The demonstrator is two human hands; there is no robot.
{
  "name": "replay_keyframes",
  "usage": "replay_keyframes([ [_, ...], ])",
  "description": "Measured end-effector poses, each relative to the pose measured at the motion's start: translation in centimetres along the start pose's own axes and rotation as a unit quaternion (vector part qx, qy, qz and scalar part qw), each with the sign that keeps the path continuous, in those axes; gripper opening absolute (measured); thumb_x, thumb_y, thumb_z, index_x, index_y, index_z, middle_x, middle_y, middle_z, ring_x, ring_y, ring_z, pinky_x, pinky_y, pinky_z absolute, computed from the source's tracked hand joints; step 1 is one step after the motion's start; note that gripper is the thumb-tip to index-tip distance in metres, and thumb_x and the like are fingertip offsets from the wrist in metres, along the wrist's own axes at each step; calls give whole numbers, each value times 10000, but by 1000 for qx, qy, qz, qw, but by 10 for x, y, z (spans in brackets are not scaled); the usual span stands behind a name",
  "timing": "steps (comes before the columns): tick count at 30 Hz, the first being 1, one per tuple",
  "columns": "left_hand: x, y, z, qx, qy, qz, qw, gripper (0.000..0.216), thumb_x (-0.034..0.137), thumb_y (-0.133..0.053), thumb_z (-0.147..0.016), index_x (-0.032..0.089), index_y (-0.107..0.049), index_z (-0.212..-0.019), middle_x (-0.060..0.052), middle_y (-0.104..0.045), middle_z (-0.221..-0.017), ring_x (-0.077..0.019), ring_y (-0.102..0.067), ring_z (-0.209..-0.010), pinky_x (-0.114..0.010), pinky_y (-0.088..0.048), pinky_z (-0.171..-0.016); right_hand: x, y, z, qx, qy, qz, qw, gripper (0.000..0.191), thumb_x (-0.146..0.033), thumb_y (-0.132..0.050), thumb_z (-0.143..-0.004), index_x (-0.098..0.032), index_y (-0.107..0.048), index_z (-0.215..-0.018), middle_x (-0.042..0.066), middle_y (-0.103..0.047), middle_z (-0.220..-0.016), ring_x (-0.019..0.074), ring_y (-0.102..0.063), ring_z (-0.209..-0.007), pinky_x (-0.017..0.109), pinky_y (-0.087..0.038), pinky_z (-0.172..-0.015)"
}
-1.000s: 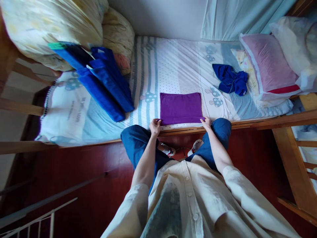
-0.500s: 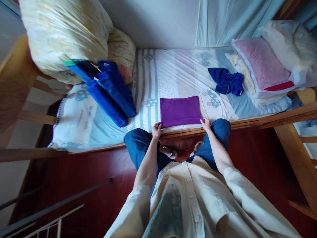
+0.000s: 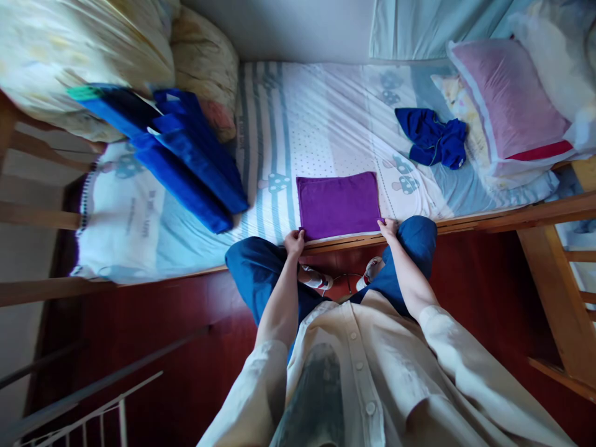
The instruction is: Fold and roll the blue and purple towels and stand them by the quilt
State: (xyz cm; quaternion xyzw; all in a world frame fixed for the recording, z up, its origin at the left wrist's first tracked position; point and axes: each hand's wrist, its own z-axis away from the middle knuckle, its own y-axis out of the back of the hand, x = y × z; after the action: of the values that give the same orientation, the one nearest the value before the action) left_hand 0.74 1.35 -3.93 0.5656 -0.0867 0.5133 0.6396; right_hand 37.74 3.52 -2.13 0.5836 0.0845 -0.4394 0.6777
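Versus half a second ago, the crosswise crease along the near side of the purple cloth no longer shows and that edge sits closer to the wooden bed rail, so we read it as flatter and tauter. Our left hand is nearly closed, thumb and fingers pinching the near left corner; our right hand pinches the near right corner, cloth lying on the sheet. We have folded blue fabric off left and crumpled blue cloth right, both untouched.
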Motion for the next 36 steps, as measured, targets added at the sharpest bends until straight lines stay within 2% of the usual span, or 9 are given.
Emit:
replay_keyframes([
  [7, -6, -6, -1, 22, 22, -19, 999, 275, 423, -634, -845, 166, -721, -806, -81, -741, -791, -247, -700, -842, -319, -514, -809, 1, -20, -6, 24, -61, 4, 998, 121, -247, -664, -831, -140, -718, -845, 92, -721, -803, 236, -658, -842, 309, -527, -836],
  [11, -10, -6, -11, 10, 52, -33, 998, 277, 433, -673, -829, 163, -736, -824, -67, -741, -770, -239, -698, -830, -315, -518, -813, 1, -33, -13, 17, -82, 9, 996, 163, -174, -629, -835, -104, -718, -952, 129, -722, -876, 253, -675, -891, 332, -540, -869],
  [17, -14, -1, -28, -25, 89, -57, 994, 334, 482, -740, -786, 157, -758, -861, -59, -736, -752, -238, -698, -833, -295, -522, -769, -1, -38, -21, 6, -87, 0, 996, 210, -83, -620, -791, -65, -724, -973, 120, -718, -835, 238, -702, -876, 275, -566, -802],
  [23, -19, 1, -32, -53, 103, -48, 992, 401, 522, -729, -793, 138, -770, -900, -47, -702, -687, -211, -666, -692, -289, -517, -691, -4, -34, -29, -3, -95, 15, 995, 148, -86, -659, -782, -28, -751, -881, 120, -723, -770, 247, -721, -863, 268, -567, -792],
  [27, -19, 0, -32, -67, 116, -28, 991, 428, 533, -724, -791, 139, -774, -950, -40, -695, -696, -184, -626, -614, -285, -511, -643, -6, -35, -33, -6, -93, 25, 995, 197, -77, -658, -775, -34, -766, -934, 111, -742, -788, 251, -725, -909, 271, -571, -822],
  [32, -12, 2, -30, -65, 104, -58, 991, 377, 493, -720, -808, 136, -768, -920, -59, -715, -739, -216, -670, -716, -307, -525, -734, -5, -36, -35, -6, -96, 37, 995, 215, -100, -667, -768, -14, -767, -938, 150, -753, -828, 257, -731, -890, 291, -582, -834],
  [36, -5, 3, -22, -36, 70, -78, 994, 326, 471, -708, -823, 148, -734, -852, -72, -731, -777, -248, -701, -837, -318, -523, -828, -5, -32, -33, -6, -86, 40, 996, 238, -145, -680, -778, -17, -765, -959, 155, -757, -838, 256, -729, -897, 299, -582, -827],
])
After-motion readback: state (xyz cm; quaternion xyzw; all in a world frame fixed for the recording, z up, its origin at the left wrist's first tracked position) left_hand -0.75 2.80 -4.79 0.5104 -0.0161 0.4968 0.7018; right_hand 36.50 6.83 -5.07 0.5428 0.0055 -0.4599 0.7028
